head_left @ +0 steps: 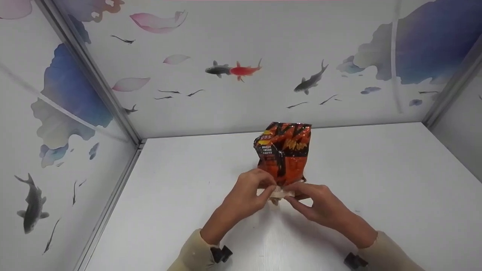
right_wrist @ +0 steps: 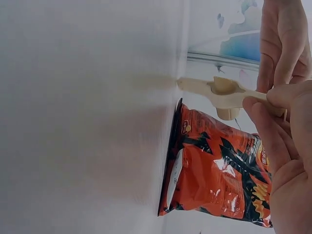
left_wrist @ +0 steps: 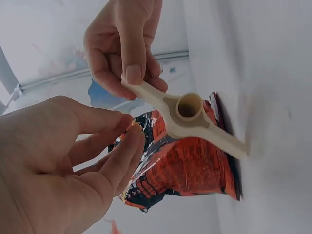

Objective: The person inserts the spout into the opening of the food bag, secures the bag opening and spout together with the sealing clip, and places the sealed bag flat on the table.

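A cream plastic piece (left_wrist: 168, 105) with two flat arms and a short round tube in its middle hangs upright between the hands, its lower end close over the white table (head_left: 188, 210). My right hand (right_wrist: 292, 136) pinches its upper arm between thumb and fingers. Beside that end, my left hand (left_wrist: 73, 151) has bent fingers with thumb and fingertips close together, apart from the piece in the left wrist view; I cannot tell whether they hold anything. Just behind the hands stands an orange and black snack bag (head_left: 288, 150), its lower part overlapped by the fingers in the head view.
White wall panels (head_left: 233, 34) printed with fish and petals rise at the back and left of the table. A metal corner rail (head_left: 90, 71) runs down at the left. Small black devices (head_left: 222, 254) sit on both wrists.
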`<state>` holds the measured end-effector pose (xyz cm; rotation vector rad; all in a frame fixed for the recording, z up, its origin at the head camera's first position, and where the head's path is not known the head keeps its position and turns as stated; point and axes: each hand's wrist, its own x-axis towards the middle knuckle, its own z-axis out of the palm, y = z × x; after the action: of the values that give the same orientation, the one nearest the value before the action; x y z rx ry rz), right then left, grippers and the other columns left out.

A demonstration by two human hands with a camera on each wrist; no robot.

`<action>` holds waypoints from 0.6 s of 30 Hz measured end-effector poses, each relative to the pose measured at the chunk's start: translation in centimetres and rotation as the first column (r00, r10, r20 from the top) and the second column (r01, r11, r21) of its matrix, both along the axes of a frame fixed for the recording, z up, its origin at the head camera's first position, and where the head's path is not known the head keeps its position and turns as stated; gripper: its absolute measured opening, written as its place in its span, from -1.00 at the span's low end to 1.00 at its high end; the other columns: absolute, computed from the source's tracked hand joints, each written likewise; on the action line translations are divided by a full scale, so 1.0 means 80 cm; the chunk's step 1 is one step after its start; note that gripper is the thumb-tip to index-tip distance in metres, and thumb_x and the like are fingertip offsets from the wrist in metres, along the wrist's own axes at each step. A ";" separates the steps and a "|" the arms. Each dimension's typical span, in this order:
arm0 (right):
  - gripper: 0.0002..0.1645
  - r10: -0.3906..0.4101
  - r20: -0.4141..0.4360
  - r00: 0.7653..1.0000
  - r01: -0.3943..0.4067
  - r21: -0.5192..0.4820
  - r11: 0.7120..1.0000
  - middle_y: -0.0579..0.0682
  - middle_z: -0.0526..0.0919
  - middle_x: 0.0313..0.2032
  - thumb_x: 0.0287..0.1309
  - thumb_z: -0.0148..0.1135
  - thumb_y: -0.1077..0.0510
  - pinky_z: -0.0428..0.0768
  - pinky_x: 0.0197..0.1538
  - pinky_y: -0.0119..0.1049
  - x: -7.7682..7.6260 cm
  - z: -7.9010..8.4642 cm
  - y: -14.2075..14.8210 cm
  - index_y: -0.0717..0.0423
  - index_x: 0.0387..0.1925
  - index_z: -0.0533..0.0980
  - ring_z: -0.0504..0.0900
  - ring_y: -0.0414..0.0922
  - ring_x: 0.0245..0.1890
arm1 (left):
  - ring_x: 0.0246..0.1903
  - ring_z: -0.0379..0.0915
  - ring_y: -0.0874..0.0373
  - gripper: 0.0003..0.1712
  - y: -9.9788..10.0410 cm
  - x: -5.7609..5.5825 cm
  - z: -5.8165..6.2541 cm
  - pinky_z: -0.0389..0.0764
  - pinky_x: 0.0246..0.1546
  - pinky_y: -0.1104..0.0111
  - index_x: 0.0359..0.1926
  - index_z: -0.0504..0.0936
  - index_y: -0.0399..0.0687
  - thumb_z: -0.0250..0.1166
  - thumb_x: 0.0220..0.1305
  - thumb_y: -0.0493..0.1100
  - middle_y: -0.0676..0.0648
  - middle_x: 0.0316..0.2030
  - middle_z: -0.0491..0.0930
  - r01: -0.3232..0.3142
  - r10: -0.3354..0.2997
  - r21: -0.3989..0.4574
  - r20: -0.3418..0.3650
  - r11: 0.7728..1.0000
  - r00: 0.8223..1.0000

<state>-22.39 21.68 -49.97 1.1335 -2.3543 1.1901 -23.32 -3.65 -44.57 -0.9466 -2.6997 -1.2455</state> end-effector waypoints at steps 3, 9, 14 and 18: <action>-0.52 -0.003 0.015 1.000 0.003 -0.016 1.000 -0.07 0.85 -0.04 0.23 0.52 0.42 0.82 -0.08 -0.38 -0.004 0.002 0.005 0.03 0.13 0.66 0.87 -0.17 -0.10 | 0.05 0.69 0.13 -0.82 -0.009 -0.005 0.000 0.76 0.12 0.34 0.05 0.75 -0.09 0.40 0.51 -0.20 -0.02 -0.01 0.74 0.006 -0.008 -0.036 -0.065 0.999 0.998; -0.50 0.038 0.008 0.999 -0.037 -0.053 0.998 -0.07 0.84 0.00 0.27 0.49 0.41 0.83 -0.07 -0.34 -0.007 0.003 0.009 0.00 0.17 0.66 0.87 -0.13 -0.06 | 0.12 0.67 0.12 -0.69 -0.018 -0.014 -0.013 0.70 0.24 0.27 0.20 0.71 -0.03 0.43 0.50 -0.17 0.03 0.06 0.75 0.074 -0.079 -0.106 -0.045 0.992 0.996; -0.43 0.043 -0.005 0.999 -0.044 -0.085 0.995 -0.04 0.84 0.01 0.21 0.49 0.47 0.83 -0.09 -0.36 -0.005 0.003 0.010 0.00 0.19 0.66 0.88 -0.08 -0.08 | 0.11 0.70 0.26 -0.68 -0.021 -0.020 -0.019 0.72 0.28 0.21 0.21 0.70 -0.02 0.42 0.52 -0.12 0.08 0.05 0.76 0.113 -0.113 -0.049 0.009 0.992 0.994; -0.44 0.033 -0.015 0.999 -0.035 -0.109 0.993 0.00 0.85 0.00 0.22 0.49 0.47 0.82 -0.09 -0.38 -0.005 0.002 0.011 0.01 0.19 0.67 0.88 -0.06 -0.10 | 0.11 0.71 0.26 -0.67 -0.022 -0.021 -0.021 0.72 0.29 0.22 0.22 0.70 -0.02 0.40 0.53 -0.07 0.09 0.05 0.76 0.119 -0.119 0.003 0.057 0.993 0.991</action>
<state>-22.78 22.55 -49.82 1.1461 -2.2388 1.3009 -25.04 -5.41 -46.21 -1.1041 -2.7226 -1.3124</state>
